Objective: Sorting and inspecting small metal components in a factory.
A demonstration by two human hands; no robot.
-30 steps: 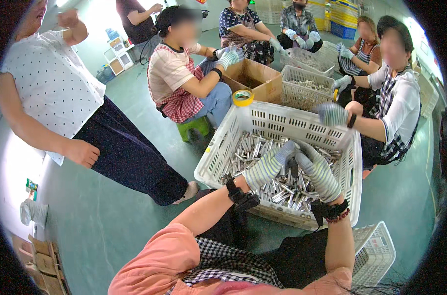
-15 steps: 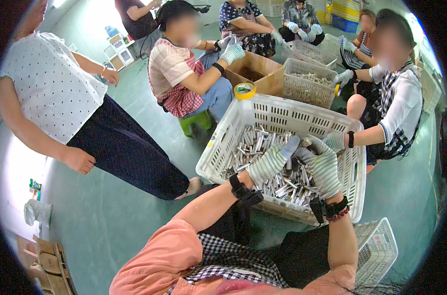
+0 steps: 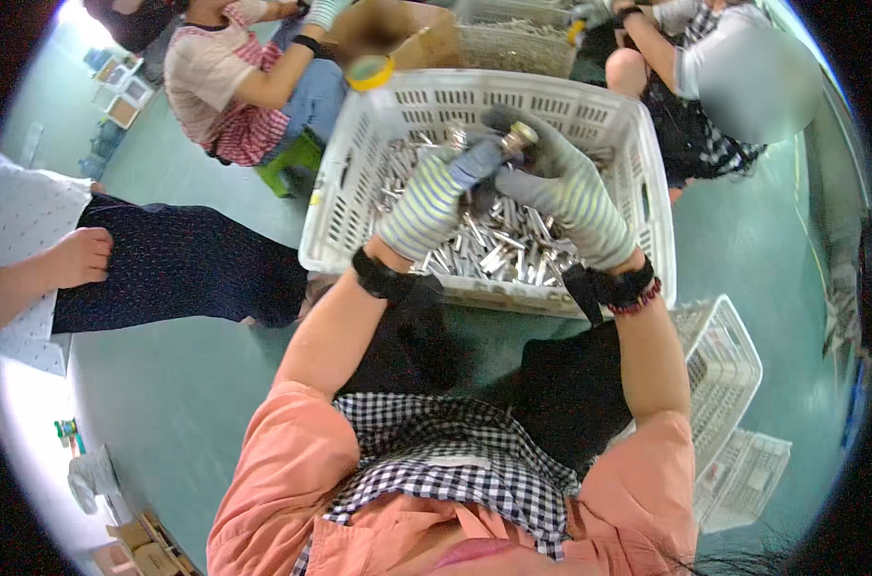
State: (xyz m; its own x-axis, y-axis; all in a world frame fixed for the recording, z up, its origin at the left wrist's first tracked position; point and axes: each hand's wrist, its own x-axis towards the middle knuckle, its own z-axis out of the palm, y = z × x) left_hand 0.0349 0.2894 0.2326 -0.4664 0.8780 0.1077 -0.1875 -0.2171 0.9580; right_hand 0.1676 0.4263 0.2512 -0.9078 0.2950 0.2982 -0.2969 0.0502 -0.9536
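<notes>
Both hands over the big crate, close together, in striped gloves with grey fingers. Left hand [image 3: 424, 200]: fingers bent inward, toward a small metal piece [image 3: 519, 136] with a brassy end. Right hand [image 3: 582, 200]: fingers curled in from the other side, by the same piece. Piece up off the pile, between the two hands. Blurred; cannot tell which fingers clamp it, or whether either hand is fully closed. Black strap [image 3: 383, 276] on left wrist; black band [image 3: 635, 278] plus dark red bracelet [image 3: 644, 300] on right.

Underneath: loose heap of silvery metal tubes [image 3: 498, 257], lying every which way inside the big white slotted crate [image 3: 561, 103]. Yellow tape roll [image 3: 374, 84] at the crate's far-left corner. Beyond the far rim: open cardboard box [image 3: 434, 50] and, to its right, another crate [image 3: 513, 50] with small pieces in it.

Near right: two more white crates [image 3: 728, 360], side by side on the green floor [image 3: 191, 394]. Far left: co-worker in red-checked apron [image 3: 251, 134], by a green stool [image 3: 290, 165].
</notes>
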